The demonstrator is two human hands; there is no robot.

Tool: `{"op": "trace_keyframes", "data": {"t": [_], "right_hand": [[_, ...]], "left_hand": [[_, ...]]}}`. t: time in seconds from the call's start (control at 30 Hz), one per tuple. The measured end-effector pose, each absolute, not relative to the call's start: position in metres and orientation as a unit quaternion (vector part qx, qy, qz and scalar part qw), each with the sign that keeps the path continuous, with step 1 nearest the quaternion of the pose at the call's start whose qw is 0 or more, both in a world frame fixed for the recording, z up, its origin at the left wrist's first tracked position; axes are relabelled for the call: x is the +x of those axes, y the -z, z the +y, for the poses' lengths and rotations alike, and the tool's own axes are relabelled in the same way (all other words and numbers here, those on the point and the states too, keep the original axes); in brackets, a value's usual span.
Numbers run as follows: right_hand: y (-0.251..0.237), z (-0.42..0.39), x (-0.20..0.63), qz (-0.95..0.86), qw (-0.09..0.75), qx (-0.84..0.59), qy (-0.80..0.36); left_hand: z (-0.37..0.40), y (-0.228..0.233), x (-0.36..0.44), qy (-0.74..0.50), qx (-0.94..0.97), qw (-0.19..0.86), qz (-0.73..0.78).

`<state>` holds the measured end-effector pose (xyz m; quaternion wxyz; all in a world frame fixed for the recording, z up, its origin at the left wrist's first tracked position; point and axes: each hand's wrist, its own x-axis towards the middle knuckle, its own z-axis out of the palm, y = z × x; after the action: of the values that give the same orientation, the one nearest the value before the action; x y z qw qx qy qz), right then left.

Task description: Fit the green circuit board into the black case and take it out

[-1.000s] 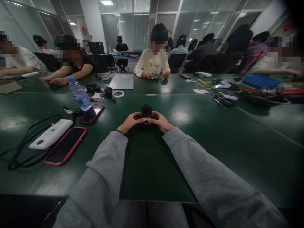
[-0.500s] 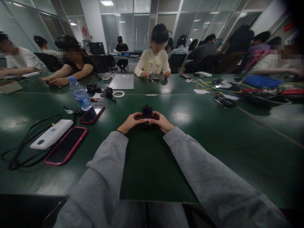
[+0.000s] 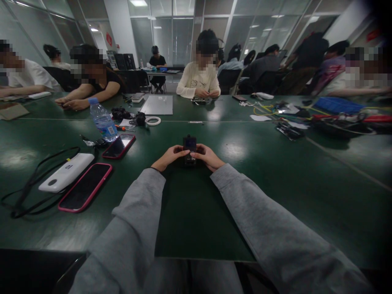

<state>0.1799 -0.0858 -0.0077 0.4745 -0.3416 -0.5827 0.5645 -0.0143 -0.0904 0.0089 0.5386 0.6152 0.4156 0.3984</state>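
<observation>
A small black boxy device [image 3: 190, 144] stands upright on the dark green table [image 3: 275, 171], straight ahead of me. My left hand [image 3: 169, 157] grips its left side with the fingers curled onto it. From the other side my right hand [image 3: 207, 156] holds it, fingertips touching its lower front. Both forearms in grey sleeves rest on the table. The device's lower half is hidden behind my fingers.
To my left lie a pink-cased phone [image 3: 85, 187], a white power bank [image 3: 66, 172] with a black cable, a second phone [image 3: 119, 146] and a water bottle [image 3: 103, 120]. Tape roll [image 3: 152, 120], laptop [image 3: 157, 105] and cluttered tools [image 3: 288, 129] lie farther off. Several people sit around.
The device sits slightly lower between my hands, and my fingertips have closed in over its front. Little else has moved.
</observation>
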Motion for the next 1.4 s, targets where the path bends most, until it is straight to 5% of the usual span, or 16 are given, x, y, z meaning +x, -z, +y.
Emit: {"op": "trace_keyframes", "data": {"t": [1.4], "right_hand": [[0.0112, -0.0851, 0.1794, -0.602, 0.473, -0.331, -0.552]], "left_hand": [[-0.0902, -0.0054, -0.0107, -0.429, 0.633, 0.494, 0.414]]}}
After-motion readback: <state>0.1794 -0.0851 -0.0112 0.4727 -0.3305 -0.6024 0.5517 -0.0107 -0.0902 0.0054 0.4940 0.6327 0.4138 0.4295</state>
